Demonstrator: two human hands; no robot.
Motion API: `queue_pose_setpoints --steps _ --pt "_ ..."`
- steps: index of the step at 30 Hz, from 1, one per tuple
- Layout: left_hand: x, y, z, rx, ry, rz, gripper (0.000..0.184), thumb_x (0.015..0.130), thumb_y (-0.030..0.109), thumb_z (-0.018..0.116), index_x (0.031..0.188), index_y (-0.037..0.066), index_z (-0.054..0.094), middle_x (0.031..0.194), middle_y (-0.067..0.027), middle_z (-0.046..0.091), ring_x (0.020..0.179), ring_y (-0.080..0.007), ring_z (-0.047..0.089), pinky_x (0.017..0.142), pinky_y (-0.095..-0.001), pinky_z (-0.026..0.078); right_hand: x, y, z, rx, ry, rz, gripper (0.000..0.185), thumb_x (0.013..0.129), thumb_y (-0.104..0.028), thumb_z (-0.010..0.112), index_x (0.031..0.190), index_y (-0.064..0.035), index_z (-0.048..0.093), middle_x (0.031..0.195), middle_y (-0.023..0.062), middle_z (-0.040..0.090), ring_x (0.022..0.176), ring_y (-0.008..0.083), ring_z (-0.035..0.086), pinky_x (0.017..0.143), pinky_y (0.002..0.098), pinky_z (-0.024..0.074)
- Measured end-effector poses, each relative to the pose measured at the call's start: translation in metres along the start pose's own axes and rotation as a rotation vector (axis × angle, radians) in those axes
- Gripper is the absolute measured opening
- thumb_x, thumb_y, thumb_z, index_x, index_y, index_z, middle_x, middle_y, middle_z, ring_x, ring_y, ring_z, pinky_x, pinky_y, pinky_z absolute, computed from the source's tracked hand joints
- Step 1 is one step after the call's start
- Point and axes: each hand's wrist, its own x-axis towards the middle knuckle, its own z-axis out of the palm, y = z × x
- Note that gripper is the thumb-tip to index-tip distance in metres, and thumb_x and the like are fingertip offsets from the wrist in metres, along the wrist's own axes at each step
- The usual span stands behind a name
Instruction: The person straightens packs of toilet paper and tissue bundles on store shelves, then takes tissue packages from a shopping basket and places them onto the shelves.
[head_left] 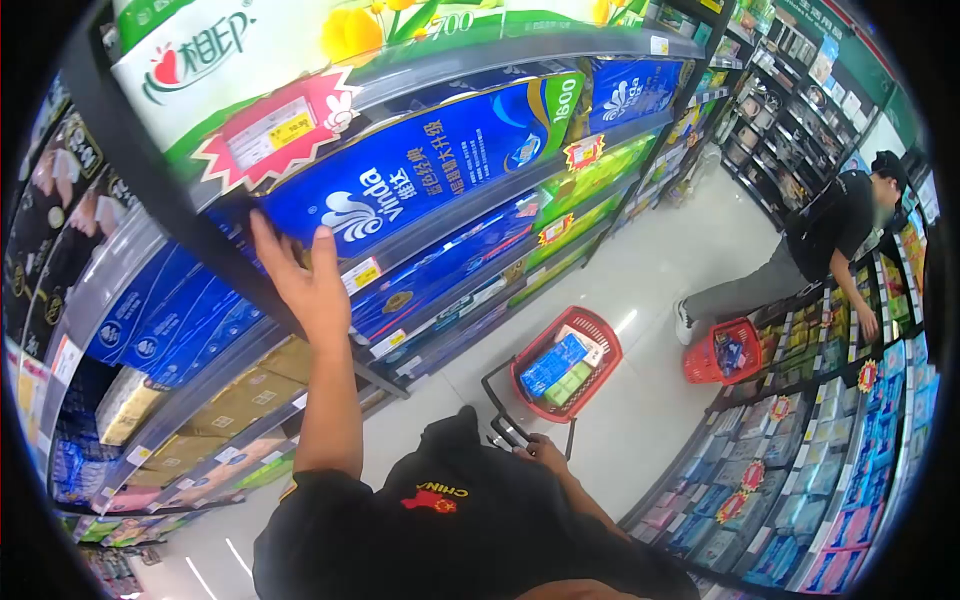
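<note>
My left hand [303,285] reaches up to the shelf on the left. Its fingers and thumb are spread against the lower left corner of a large blue Vinda tissue pack [420,165]. Lower down, my right hand [543,455] is closed around the dark handle [508,430] of a red shopping basket [567,405]. Inside that basket lie a blue pack [553,366], a green pack [570,388] and a whitish pack partly under them.
Shelves of tissue packs rise on my left, with a white and green pack [250,70] above. Across the aisle, a person in black [835,225] bends toward a low shelf [800,450], beside another red basket [700,362]. Pale shiny floor [640,420] runs between.
</note>
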Motion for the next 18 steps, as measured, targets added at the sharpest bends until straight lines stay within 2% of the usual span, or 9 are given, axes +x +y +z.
queue_pose_setpoints --steps 3,4,7,10,13,14,16,17,18 --pt "0.01 -0.004 0.013 -0.058 0.047 -0.046 0.072 0.091 0.006 0.064 0.15 -0.005 0.026 0.149 -0.02 0.034 0.136 -0.0272 0.039 0.114 -0.0374 0.028 0.017 0.038 0.001 -0.018 -0.042 -0.132 0.033 0.086 -0.035 0.065 0.098 -0.0057 0.074 0.139 0.0181 0.053 0.125 0.0353 0.053 0.104 0.0414 0.0439" --pt "0.016 -0.011 0.013 -0.048 0.064 -0.041 0.071 0.091 0.006 0.064 0.15 -0.005 0.026 0.148 -0.02 0.035 0.135 -0.0266 0.039 0.114 -0.037 0.028 0.023 0.049 0.002 -0.054 -0.052 -0.178 0.035 0.087 -0.032 0.057 0.104 -0.0026 0.068 0.137 0.0201 0.054 0.128 0.0366 0.05 0.105 0.044 0.0424" --pt "0.031 -0.017 0.019 0.018 0.129 -0.084 0.069 0.094 0.015 0.064 0.148 -0.008 0.029 0.142 -0.0206 0.042 0.128 -0.0248 0.044 0.11 -0.0351 0.032 0.041 0.076 0.012 0.22 -0.002 0.059 0.034 0.087 -0.031 0.057 0.102 -0.0019 0.068 0.136 0.0204 0.055 0.128 0.0378 0.05 0.105 0.0421 0.0428" --pt "0.042 -0.015 0.022 0.113 0.175 -0.133 0.07 0.097 0.028 0.062 0.147 -0.011 0.03 0.135 -0.0203 0.05 0.118 -0.0225 0.051 0.103 -0.032 0.039 0.026 0.043 -0.031 -0.028 -0.036 -0.129 0.036 0.088 -0.031 0.055 0.107 -0.0028 0.068 0.135 0.0213 0.055 0.127 0.0389 0.049 0.103 0.0409 0.0437" --pt "0.048 -0.025 0.021 0.061 0.197 -0.171 0.071 0.097 0.03 0.061 0.146 -0.01 0.031 0.132 -0.0195 0.052 0.114 -0.0217 0.054 0.1 -0.0316 0.042 0.041 0.036 -0.047 0.145 -0.16 0.017 0.037 0.088 -0.031 0.055 0.109 -0.0021 0.067 0.132 0.023 0.056 0.125 0.0392 0.052 0.101 0.0395 0.0444" --pt "0.049 -0.021 0.023 0.059 0.222 -0.216 0.072 0.096 0.034 0.061 0.147 -0.009 0.031 0.128 -0.0188 0.054 0.109 -0.0207 0.057 0.097 -0.0308 0.044 0.045 0.042 -0.046 0.147 -0.092 -0.039 0.037 0.087 -0.031 0.057 0.107 -0.0016 0.067 0.128 0.0233 0.058 0.121 0.0389 0.054 0.099 0.0397 0.0455" --pt "0.052 -0.017 0.022 -0.044 0.234 -0.302 0.066 0.096 0.032 0.06 0.143 -0.009 0.037 0.133 -0.0186 0.052 0.117 -0.0223 0.052 0.103 -0.034 0.038 0.056 0.065 -0.036 0.149 0.047 -0.149 0.036 0.084 -0.03 0.06 0.104 -0.0005 0.066 0.12 0.024 0.062 0.113 0.0384 0.06 0.094 0.0401 0.0477" --pt "0.052 -0.016 0.023 -0.096 0.242 -0.347 0.063 0.096 0.031 0.06 0.141 -0.008 0.04 0.135 -0.0185 0.051 0.121 -0.0231 0.05 0.106 -0.0356 0.035 0.059 0.07 -0.037 0.136 0.037 -0.212 0.036 0.083 -0.03 0.062 0.102 0.0 0.067 0.115 0.0236 0.064 0.109 0.0379 0.061 0.092 0.0398 0.0481" --pt "0.054 -0.023 0.023 -0.078 0.271 -0.311 0.057 0.096 0.031 0.059 0.137 -0.007 0.045 0.128 -0.0168 0.056 0.115 -0.0214 0.053 0.102 -0.0339 0.038 0.063 0.063 -0.048 0.121 0.025 -0.276 0.035 0.081 -0.029 0.063 0.1 0.0005 0.067 0.111 0.0232 0.065 0.106 0.0374 0.063 0.09 0.0395 0.0485"
